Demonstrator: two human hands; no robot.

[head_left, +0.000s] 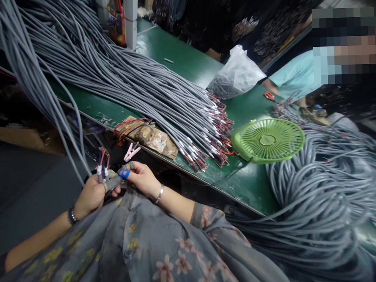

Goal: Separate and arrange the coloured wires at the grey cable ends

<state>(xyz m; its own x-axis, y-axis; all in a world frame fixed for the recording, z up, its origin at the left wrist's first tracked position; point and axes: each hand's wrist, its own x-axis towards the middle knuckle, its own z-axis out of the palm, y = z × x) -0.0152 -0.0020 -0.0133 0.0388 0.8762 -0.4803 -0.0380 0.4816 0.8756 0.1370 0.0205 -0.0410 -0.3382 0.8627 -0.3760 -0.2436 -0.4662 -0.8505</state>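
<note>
At lower left, the left hand (pixel 93 194) grasped grey cables (pixel 99 177), the right hand (pixel 143 180) a grey-wrapped piece (pixel 114 183); slipping risked bent wire ends (pixel 102 156).

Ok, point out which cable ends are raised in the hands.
The white-banded ends standing up from the left hand; the other cable ends, near the green fan, lie on the bench.

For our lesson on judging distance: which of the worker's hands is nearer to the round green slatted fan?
Right. In the picture, the right hand is left of and below the round green slatted fan; the left hand is farther left.
</note>
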